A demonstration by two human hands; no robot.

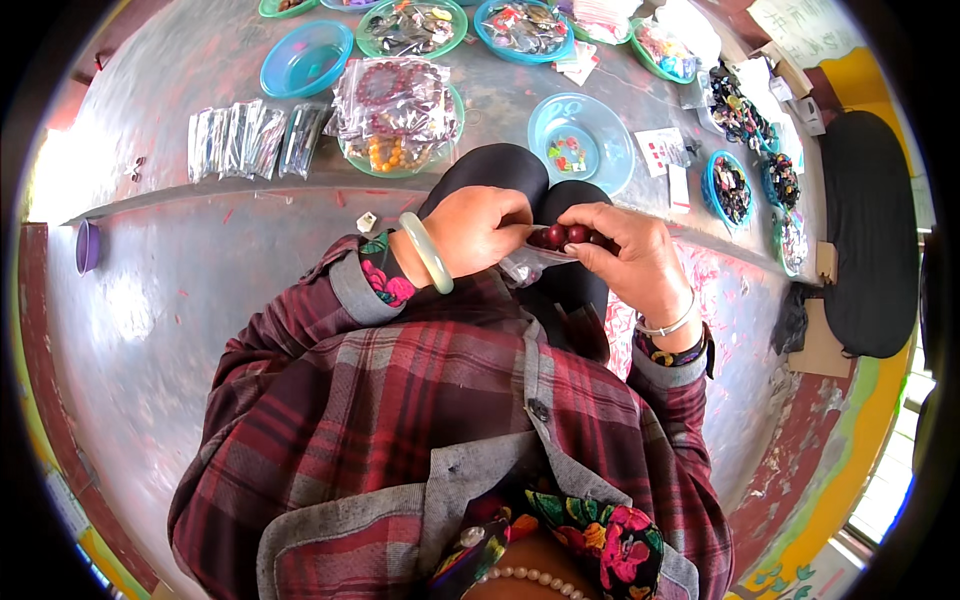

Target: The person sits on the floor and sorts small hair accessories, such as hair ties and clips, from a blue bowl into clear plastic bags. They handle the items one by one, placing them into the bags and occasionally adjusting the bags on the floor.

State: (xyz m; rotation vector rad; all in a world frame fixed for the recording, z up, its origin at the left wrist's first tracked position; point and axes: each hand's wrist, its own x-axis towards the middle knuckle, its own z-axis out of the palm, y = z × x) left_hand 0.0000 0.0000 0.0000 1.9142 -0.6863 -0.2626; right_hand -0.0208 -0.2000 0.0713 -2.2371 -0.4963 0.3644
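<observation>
Holding, right grip (632,248): closed on glossy dark-red round beads (578,233), at the mouth of a clear plastic bag (524,266).
Left grip (470,228): pinching that bag's edge.
Bead handling: likely best with bag mouth spread, beads bunched.
Grey bench (495,120): clear-blue round plastic basin (614,125), directly ahead.

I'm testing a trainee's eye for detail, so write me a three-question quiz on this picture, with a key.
1. What is the right hand holding?
2. True or false: the left hand has a pale bangle at its wrist.
3. What lies just left of the stack of bagged beads? A) slim clear packets; B) scissors; C) a notebook.

Key: 1. Dark red beads. 2. True. 3. A.
</observation>
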